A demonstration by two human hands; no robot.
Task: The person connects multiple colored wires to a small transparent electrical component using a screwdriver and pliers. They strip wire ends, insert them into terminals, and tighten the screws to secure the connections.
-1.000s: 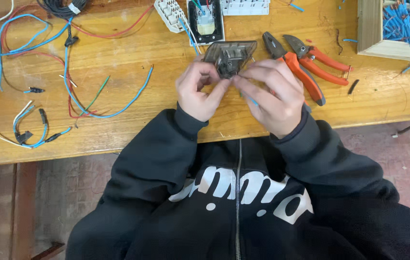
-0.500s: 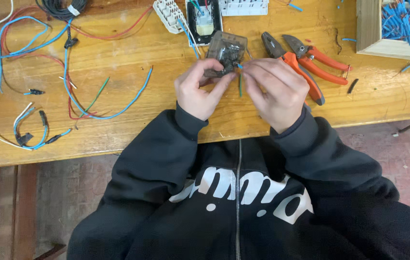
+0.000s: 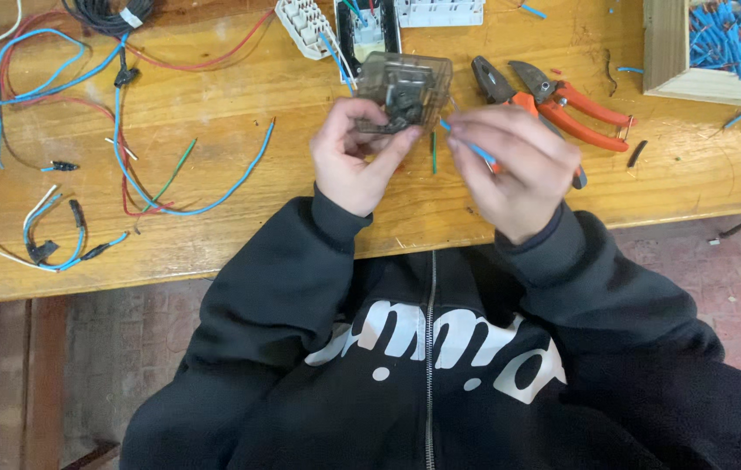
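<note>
Right now your left hand is curled around a smoky, see-through plastic box, thumb and fingers pinching its lower edge so it tilts above the wooden workbench; dark metal parts show through its walls near your thumb. Your right hand is loosely closed, fingertips pinching one short blue wire whose free end points at the box's right side. A single short green wire shows between your hands; whether it hangs from the box or lies on the bench you cannot tell. Just beyond your right hand lie two orange-handled tools: pliers partly hidden by your fingers, and cutters beside them. At the far right sits one wooden tray full of cut blue wire pieces. Off to the left, loose blue, red and green wires sprawl over the bench, too tangled to count.
</note>
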